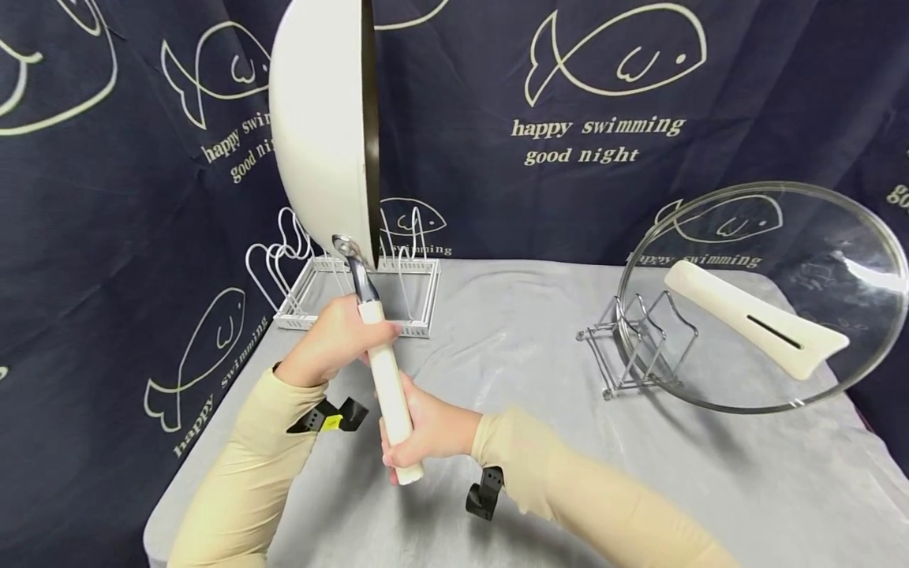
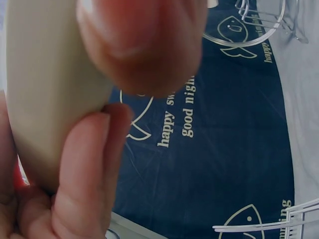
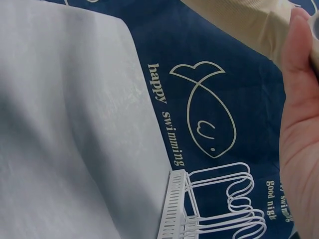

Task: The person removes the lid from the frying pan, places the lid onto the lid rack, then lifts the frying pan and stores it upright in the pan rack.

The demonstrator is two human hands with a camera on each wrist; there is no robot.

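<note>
A white wok (image 1: 319, 118) with a dark inside is held up on its side, its opening turned to the right and its cream handle (image 1: 387, 386) slanting down toward me. My left hand (image 1: 334, 339) grips that handle near the metal neck. Lower down, close to the handle's end, my right hand (image 1: 436, 426) wraps round it. Seen from the left wrist, thumb and fingers curl about the handle (image 2: 45, 89). The right wrist view catches only part of the right hand (image 3: 301, 114) at its edge. Behind the wok stands a white wire rack (image 1: 419, 323), partly hidden.
On the right, a large glass lid (image 1: 753, 394) with a cream handle (image 1: 753, 315) leans upright in a small metal rack (image 1: 639, 339). Both racks stand on a grey cloth-covered table (image 1: 525, 339). A dark blue curtain (image 1: 469, 197) with fish drawings hangs behind and to the left.
</note>
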